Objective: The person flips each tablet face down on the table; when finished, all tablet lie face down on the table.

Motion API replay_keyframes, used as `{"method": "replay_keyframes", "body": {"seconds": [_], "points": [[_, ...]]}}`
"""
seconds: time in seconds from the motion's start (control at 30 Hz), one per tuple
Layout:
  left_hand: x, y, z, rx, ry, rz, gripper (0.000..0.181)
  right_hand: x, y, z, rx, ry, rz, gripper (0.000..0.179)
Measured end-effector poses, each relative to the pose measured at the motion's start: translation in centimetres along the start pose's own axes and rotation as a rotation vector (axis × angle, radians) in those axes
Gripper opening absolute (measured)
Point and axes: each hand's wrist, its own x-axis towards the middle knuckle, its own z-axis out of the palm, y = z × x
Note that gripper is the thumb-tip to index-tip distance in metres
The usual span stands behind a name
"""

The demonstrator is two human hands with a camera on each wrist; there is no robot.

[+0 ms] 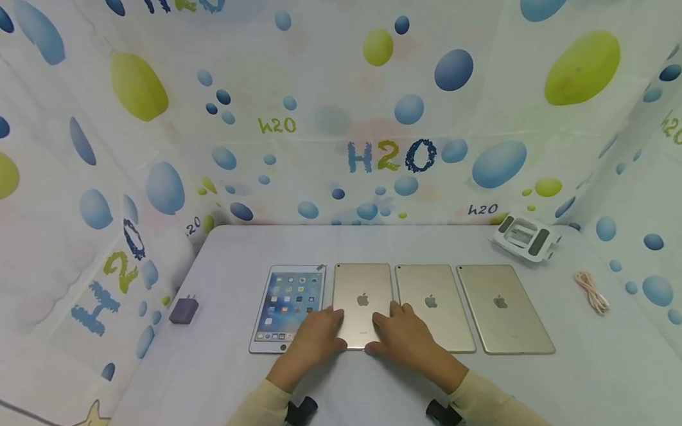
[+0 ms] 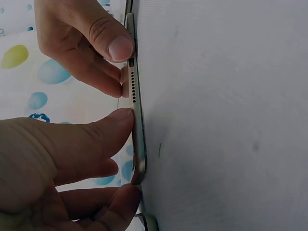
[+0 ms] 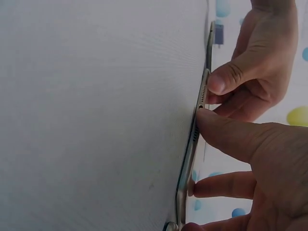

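A gold iPad (image 1: pixel 360 281), second from the left in a row, lies face down on the white table with its logo up. My left hand (image 1: pixel 314 343) grips its lower left corner, fingers along the side and thumb at the bottom edge. On the lower right, my right hand (image 1: pixel 411 339) holds it, thumb against the bottom edge and fingers over the back and right side. Both thumbs rest beside the speaker holes (image 2: pixel 134 86) in the left wrist view. Next to my left fingers lies an iPad with its lit screen (image 1: pixel 292 298) up.
Two more gold iPads, one close (image 1: pixel 435 298) and one farther right (image 1: pixel 505 307), lie face down. A dark plug adapter (image 1: pixel 183 310) sits at the left edge. On the right are a white plastic device (image 1: pixel 526 237) and a coiled pinkish cable (image 1: pixel 591 292). Patterned curtains (image 1: pixel 335 110) enclose the table.
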Motion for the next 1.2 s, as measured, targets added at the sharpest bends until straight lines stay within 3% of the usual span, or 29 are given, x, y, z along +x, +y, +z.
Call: {"method": "replay_keyframes", "body": {"seconds": [0.1, 0.43, 0.57, 0.67, 0.77, 0.9, 0.97, 1.07, 1.2], "points": [[0.0, 0.3, 0.0, 0.011, 0.001, -0.016, 0.060, 0.0, -0.2, -0.3, -0.017, -0.021, -0.002, 0.056], [-0.1, 0.9, 0.3, 0.061, 0.018, -0.015, 0.062, 0.6, -0.7, -1.4, -0.221, -0.043, -0.089, 0.051], [-0.3, 0.8, 0.1, 0.025, 0.010, -0.017, 0.060, 0.8, -0.4, -1.6, -0.205, -0.062, -0.095, 0.047], [-0.7, 0.4, -0.4, -0.051, 0.012, -0.027, 0.059, 0.9, 0.1, -1.7, -0.126, -0.051, -0.088, 0.043], [-1.4, -0.5, -1.5, -0.168, 0.034, -0.088, 0.058, 1.1, 0.6, -1.7, 0.066, -0.013, -0.085, 0.046], [-2.2, -2.6, -3.8, -0.255, 0.141, -0.185, 0.051, 1.8, 0.3, -1.6, 0.562, -0.030, -0.050, 0.061], [-2.6, -4.2, -4.7, -0.248, 0.199, -0.210, 0.048, 2.3, -0.2, -1.5, 0.829, -0.071, 0.001, 0.066], [-3.3, -6.6, -5.8, -0.205, 0.239, -0.234, 0.049, 3.0, -1.5, -1.1, 1.140, -0.133, 0.092, 0.070], [-4.3, -8.8, -6.5, -0.188, 0.210, -0.293, 0.051, 3.7, -3.9, -0.8, 1.395, -0.188, 0.180, 0.072]]}}
